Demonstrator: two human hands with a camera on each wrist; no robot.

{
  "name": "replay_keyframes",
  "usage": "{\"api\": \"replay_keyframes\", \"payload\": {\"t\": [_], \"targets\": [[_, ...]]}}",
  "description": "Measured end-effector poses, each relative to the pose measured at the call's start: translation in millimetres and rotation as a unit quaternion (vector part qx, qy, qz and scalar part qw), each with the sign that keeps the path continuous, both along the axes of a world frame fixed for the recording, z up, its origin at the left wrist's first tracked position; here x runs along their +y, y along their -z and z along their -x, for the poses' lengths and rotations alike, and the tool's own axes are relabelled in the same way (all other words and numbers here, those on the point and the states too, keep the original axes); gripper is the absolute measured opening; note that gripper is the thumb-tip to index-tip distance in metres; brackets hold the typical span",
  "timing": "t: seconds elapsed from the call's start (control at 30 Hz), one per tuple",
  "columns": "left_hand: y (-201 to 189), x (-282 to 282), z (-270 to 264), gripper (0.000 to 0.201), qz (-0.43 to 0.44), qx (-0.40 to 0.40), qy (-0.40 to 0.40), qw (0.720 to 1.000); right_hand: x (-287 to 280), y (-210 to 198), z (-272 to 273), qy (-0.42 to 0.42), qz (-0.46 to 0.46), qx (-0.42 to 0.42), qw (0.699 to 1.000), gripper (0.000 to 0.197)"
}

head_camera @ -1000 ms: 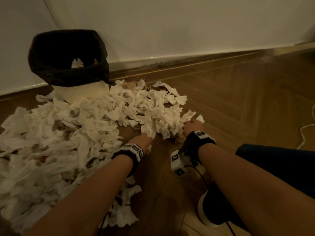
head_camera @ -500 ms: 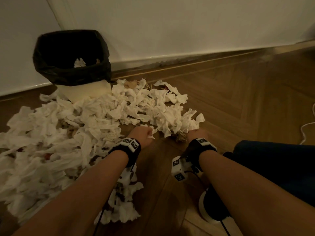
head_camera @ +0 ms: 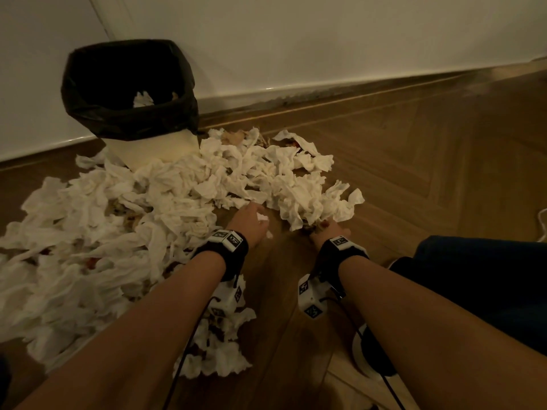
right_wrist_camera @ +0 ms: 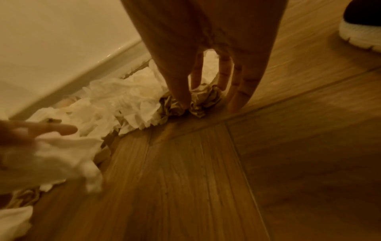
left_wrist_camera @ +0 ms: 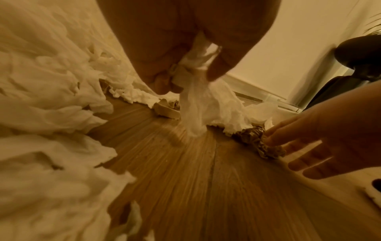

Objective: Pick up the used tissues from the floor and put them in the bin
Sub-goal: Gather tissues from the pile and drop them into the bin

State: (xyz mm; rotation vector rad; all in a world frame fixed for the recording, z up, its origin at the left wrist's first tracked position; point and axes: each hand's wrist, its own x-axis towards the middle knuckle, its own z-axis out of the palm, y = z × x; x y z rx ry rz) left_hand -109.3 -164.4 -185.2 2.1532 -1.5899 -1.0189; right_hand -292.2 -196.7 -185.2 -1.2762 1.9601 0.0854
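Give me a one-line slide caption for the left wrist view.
Left hand pinches a white tissue above the wood floor while the right hand reaches a brown crumpled wad.

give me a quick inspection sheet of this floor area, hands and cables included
surface: wooden floor, bare on the right.
job's things: big heap of white tissues spread from the bin toward the hands; a few tissues already in the bin, which has a black liner.
clutter: crumpled brown paper at the heap's near edge.
grippers: left hand pinches a white tissue; right hand has its fingertips on the brown paper, grip not closed.
cables: black leads from both wrist units; white cord at far right.
surroundings: white wall, skirting, a shoe.
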Motion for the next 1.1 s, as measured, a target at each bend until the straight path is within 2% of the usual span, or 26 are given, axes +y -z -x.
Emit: {"api": "replay_keyframes", "payload": {"t": [0.1, 0.17, 0.27, 0.37, 0.43, 0.6, 0.63, 0.73, 0.83, 0.93, 1.03, 1.1], "targets": [[3, -4, -5, 0.037, -0.015, -0.070, 0.043, 0.997, 5, 2, 0, -0.032, 0.003, 0.028, 0.999, 0.038], [5, -4, -8, 0.029, -0.011, -0.105, 0.067, 0.992, 8, 2, -1, -0.055, 0.020, 0.032, 0.998, 0.031], [8, -1, -11, 0.024, 0.002, -0.082, 0.044, 0.996, 9, 6, -2, -0.085, 0.034, 0.023, 0.996, 0.029], [6, 1, -11, 0.042, -0.006, -0.047, 0.019, 0.999, 7, 5, -5, -0.047, 0.019, -0.015, 0.999, 0.030], [2, 2, -12, 0.046, -0.008, -0.039, 0.017, 0.999, 9, 4, -8, -0.025, 0.011, -0.044, 0.999, 0.032], [-13, 3, -14, 0.030, 0.017, -0.043, -0.007, 0.999, 13, -3, -15, -0.021, 0.010, -0.099, 0.995, 0.035], [-17, 3, -14, 0.028, 0.020, -0.047, -0.010, 0.999, 13, -5, -18, -0.020, 0.008, -0.109, 0.994, 0.036], [-31, 4, -18, 0.042, 0.016, -0.096, 0.017, 0.995, 13, -16, -28, -0.022, 0.005, -0.132, 0.991, 0.036], [-51, 9, -26, 0.036, 0.020, -0.142, 0.033, 0.989, 12, -33, -42, -0.017, -0.004, -0.160, 0.987, 0.034], [-74, 21, -35, 0.017, 0.050, -0.090, -0.027, 0.994, 14, -57, -62, 0.018, -0.021, -0.211, 0.977, 0.028], [-100, 27, -44, 0.053, 0.065, -0.016, -0.075, 0.995, 14, -88, -85, -0.024, 0.004, -0.243, 0.970, 0.035], [-122, 27, -53, 0.052, 0.075, 0.006, -0.085, 0.994, 12, -114, -97, -0.011, 0.006, -0.310, 0.951, 0.032]]}}
